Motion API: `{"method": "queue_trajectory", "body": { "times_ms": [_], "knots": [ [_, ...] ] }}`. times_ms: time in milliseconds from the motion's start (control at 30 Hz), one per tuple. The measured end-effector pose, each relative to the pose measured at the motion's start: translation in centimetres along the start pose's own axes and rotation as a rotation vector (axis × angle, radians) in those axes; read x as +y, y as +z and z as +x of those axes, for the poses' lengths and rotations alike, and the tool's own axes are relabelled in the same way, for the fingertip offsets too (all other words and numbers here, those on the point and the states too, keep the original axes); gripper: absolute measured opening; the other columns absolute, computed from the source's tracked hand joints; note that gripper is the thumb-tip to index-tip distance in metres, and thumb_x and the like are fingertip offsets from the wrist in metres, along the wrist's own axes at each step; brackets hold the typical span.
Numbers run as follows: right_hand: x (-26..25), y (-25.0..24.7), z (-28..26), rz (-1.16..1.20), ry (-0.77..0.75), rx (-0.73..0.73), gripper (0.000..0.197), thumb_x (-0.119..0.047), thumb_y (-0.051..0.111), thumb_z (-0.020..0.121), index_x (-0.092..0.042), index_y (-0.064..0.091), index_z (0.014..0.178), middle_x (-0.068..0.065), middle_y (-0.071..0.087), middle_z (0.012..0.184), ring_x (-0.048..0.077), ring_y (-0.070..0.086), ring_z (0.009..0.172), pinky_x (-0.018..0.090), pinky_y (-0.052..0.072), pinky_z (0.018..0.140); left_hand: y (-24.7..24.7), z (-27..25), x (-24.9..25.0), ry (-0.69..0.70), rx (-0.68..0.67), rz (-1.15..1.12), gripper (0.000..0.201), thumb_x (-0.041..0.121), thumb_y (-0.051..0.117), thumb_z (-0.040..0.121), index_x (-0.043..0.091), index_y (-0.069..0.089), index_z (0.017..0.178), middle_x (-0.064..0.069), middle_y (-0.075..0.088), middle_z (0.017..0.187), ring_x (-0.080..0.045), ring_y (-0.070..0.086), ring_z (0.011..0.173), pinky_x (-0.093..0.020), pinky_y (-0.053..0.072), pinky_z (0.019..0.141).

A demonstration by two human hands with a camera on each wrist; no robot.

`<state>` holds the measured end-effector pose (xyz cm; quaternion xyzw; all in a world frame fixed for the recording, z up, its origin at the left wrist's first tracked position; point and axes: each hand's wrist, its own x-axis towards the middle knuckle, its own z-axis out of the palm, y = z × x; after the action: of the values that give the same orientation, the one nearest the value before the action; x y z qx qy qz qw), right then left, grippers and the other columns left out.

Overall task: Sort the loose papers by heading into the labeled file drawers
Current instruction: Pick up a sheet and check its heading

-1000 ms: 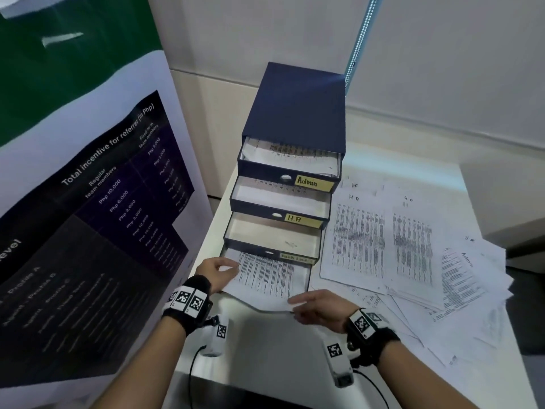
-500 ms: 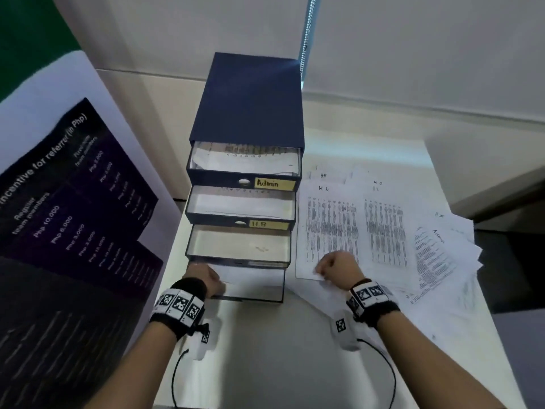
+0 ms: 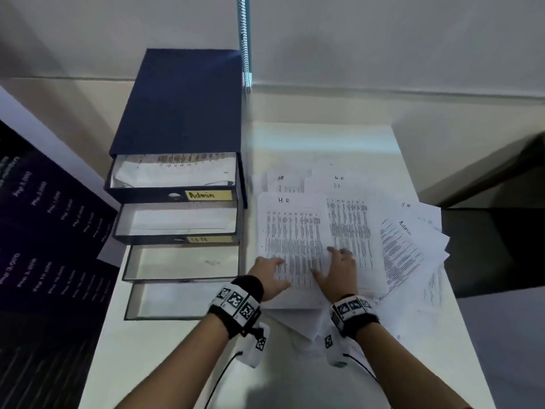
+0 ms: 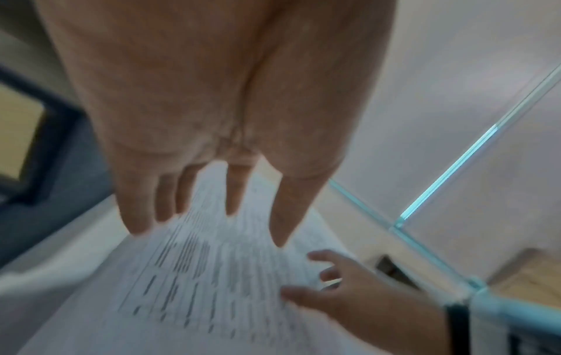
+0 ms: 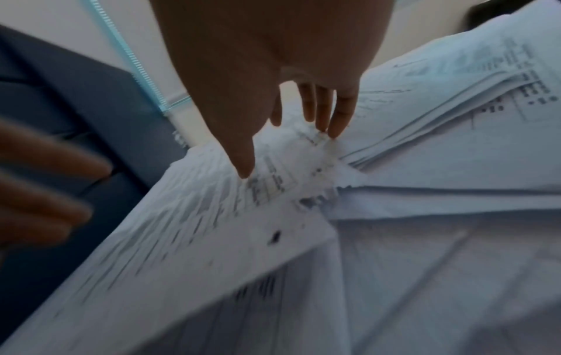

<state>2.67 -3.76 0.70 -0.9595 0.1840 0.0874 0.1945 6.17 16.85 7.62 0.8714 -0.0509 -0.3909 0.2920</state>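
Head | HR sheet (image 3: 290, 231) under both hands | left hand (image 3: 269, 274), right hand (image 3: 339, 271) flat

the head view looks steeply down from above at the white table (image 3: 295, 379). both wrist views look along the fingers, close over the loose papers (image 3: 295, 237), which all three share.

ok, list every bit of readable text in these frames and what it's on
"Admin": yellow label on the top drawer.
"HR": yellow label on the second drawer, faint.
"HR": handwritten on the top sheet that both hands touch, and on a sheet behind it.
"Admin": handwritten on a fanned sheet at right.
"3,000": poster at left; other figures blurred.
Printed tables, lower drawer labels: unreadable.
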Motion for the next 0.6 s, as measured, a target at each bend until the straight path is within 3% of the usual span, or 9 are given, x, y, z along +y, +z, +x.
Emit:
{"method": "queue_trajectory", "body": {
  "times_ms": [67, 100, 167, 200, 300, 400, 500, 533, 600],
  "knots": [
    [0.8, -0.5, 1.7, 0.122, 0.125, -0.033, 0.090, -0.042, 0.079, 0.077, -0.013, 0.032, 0.148, 0.017, 0.049, 0.134, 0.033, 0.047, 0.127, 0.044, 0.042, 0.108, 1.3, 2.5, -0.2, -0.151, 0.146, -0.001, 0.075, 0.037, 0.067, 0.087, 0.019, 0.030, 0.149, -0.015, 0.030, 0.147, -0.033, 0.039, 0.134, -0.039, 0.038, 0.110],
    [1.1, -0.7, 2.3, 0.204, 0.157, -0.059, 0.093, -0.037, 0.082, 0.075, -0.012, 0.030, 0.148, 0.014, 0.059, 0.121, 0.030, 0.056, 0.118, 0.043, 0.047, 0.104, 1.8, 3.5, -0.5, -0.200, 0.200, -0.029, 0.078, 0.036, 0.069, 0.085, 0.016, 0.027, 0.147, -0.017, 0.032, 0.145, -0.034, 0.041, 0.131, -0.041, 0.041, 0.108],
    [1.7, -0.7, 3.4, 0.319, 0.167, -0.122, 0.080, -0.031, 0.083, 0.075, -0.012, 0.042, 0.140, 0.001, 0.068, 0.088, 0.021, 0.067, 0.092, 0.040, 0.055, 0.091, 2.2, 5.2, -0.8, -0.258, 0.239, -0.098, 0.082, 0.032, 0.072, 0.083, 0.009, 0.024, 0.145, -0.019, 0.041, 0.138, -0.033, 0.048, 0.123, -0.042, 0.046, 0.102],
    [1.9, -0.8, 3.8, 0.330, 0.158, -0.134, 0.071, -0.034, 0.083, 0.074, -0.013, 0.050, 0.133, -0.002, 0.066, 0.085, 0.018, 0.066, 0.087, 0.039, 0.056, 0.087, 2.3, 5.8, -0.9, -0.277, 0.245, -0.133, 0.085, 0.029, 0.073, 0.083, 0.007, 0.021, 0.147, -0.019, 0.042, 0.139, -0.033, 0.047, 0.124, -0.040, 0.045, 0.103],
    [2.5, -1.1, 4.6, 0.325, 0.139, -0.098, 0.079, -0.046, 0.087, 0.065, -0.016, 0.052, 0.129, 0.006, 0.050, 0.120, 0.023, 0.052, 0.113, 0.041, 0.049, 0.101, 2.5, 7.1, -0.5, -0.301, 0.346, -0.132, 0.084, 0.021, 0.069, 0.086, 0.004, 0.019, 0.151, -0.019, 0.038, 0.146, -0.033, 0.040, 0.134, -0.035, 0.036, 0.108],
    [3.0, -1.1, 5.7, 0.428, 0.158, -0.148, 0.090, -0.039, 0.088, 0.065, -0.014, 0.042, 0.139, 0.007, 0.053, 0.130, 0.026, 0.055, 0.120, 0.044, 0.049, 0.103, 2.5, 7.6, 0.4, -0.254, 0.491, -0.037, 0.054, 0.016, 0.064, 0.089, 0.007, 0.046, 0.139, -0.017, 0.049, 0.132, -0.031, 0.052, 0.120, -0.032, 0.040, 0.103],
    [3.3, -0.9, 6.4, 0.455, 0.137, -0.258, 0.052, -0.038, 0.084, 0.072, -0.010, 0.064, 0.112, 0.002, 0.071, 0.098, 0.018, 0.068, 0.087, 0.042, 0.060, 0.082, 2.4, 8.0, 1.2, -0.186, 0.601, -0.056, 0.037, 0.019, 0.065, 0.089, 0.011, 0.061, 0.124, -0.012, 0.051, 0.125, -0.028, 0.057, 0.110, -0.034, 0.044, 0.101],
    [3.4, -1.0, 6.5, 0.455, 0.112, -0.271, 0.039, -0.037, 0.081, 0.076, -0.007, 0.068, 0.097, 0.000, 0.069, 0.082, 0.013, 0.065, 0.072, 0.038, 0.061, 0.073, 2.4, 8.2, 1.6, -0.173, 0.608, -0.058, 0.035, 0.022, 0.066, 0.089, 0.012, 0.061, 0.122, -0.011, 0.052, 0.125, -0.028, 0.057, 0.110, -0.036, 0.046, 0.101],
    [3.5, -1.6, 6.7, 0.499, 0.073, -0.243, 0.033, -0.035, 0.075, 0.083, -0.003, 0.067, 0.079, -0.001, 0.061, 0.065, 0.010, 0.054, 0.054, 0.025, 0.053, 0.054, 2.5, 8.7, 2.3, -0.138, 0.608, -0.064, 0.035, 0.028, 0.066, 0.089, 0.011, 0.062, 0.120, -0.007, 0.055, 0.123, -0.026, 0.056, 0.109, -0.038, 0.047, 0.100]
  ]
}}
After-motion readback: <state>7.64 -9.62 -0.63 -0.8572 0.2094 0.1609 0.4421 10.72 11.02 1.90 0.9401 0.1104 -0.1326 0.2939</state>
